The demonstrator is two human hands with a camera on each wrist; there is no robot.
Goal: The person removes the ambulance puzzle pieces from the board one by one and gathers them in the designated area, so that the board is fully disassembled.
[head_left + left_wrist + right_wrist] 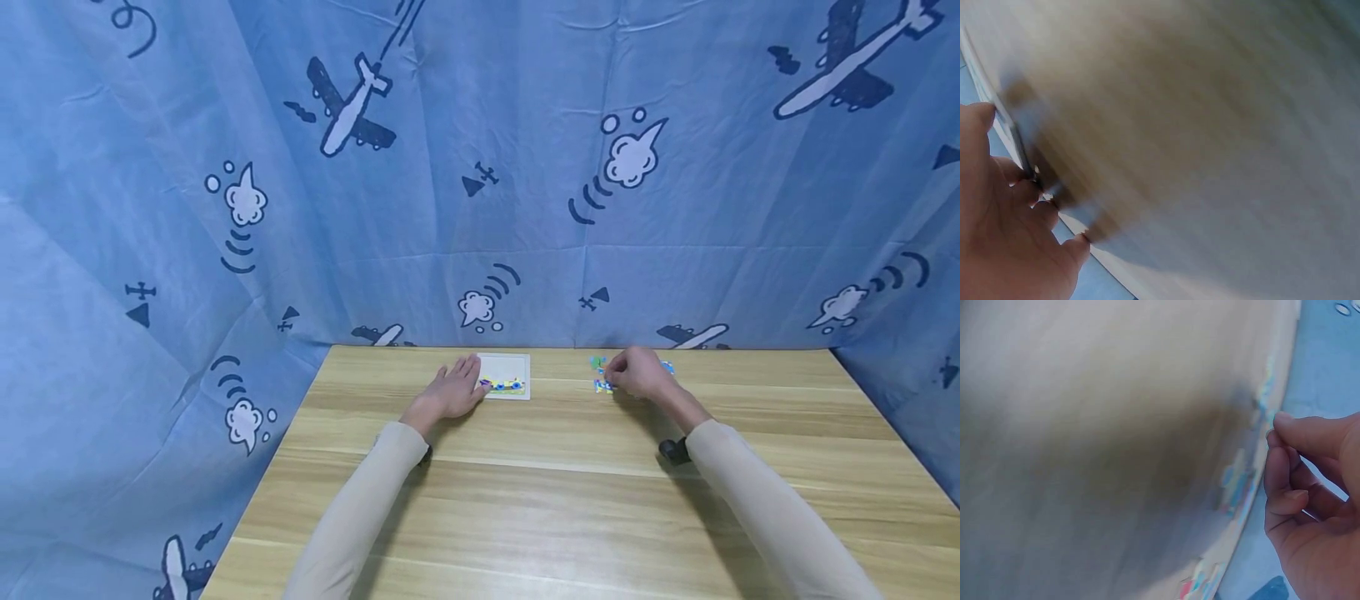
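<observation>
The picture tray [506,367] appears steadied on the table [525,500] by the left hand [453,390], fingers laid out along its 9 o'clock side, a filled strip [510,386] being visible at 6 o'clock. The right hand [637,371], well apart, is held with thumb and index tips together over loose pieces [603,387] at the tray's 3 o'clock; whether one is pinched cannot be told. Piece pick-up is presumably in hand; a firm pinch, then a carry toward 9 o'clock, is called for.
</observation>
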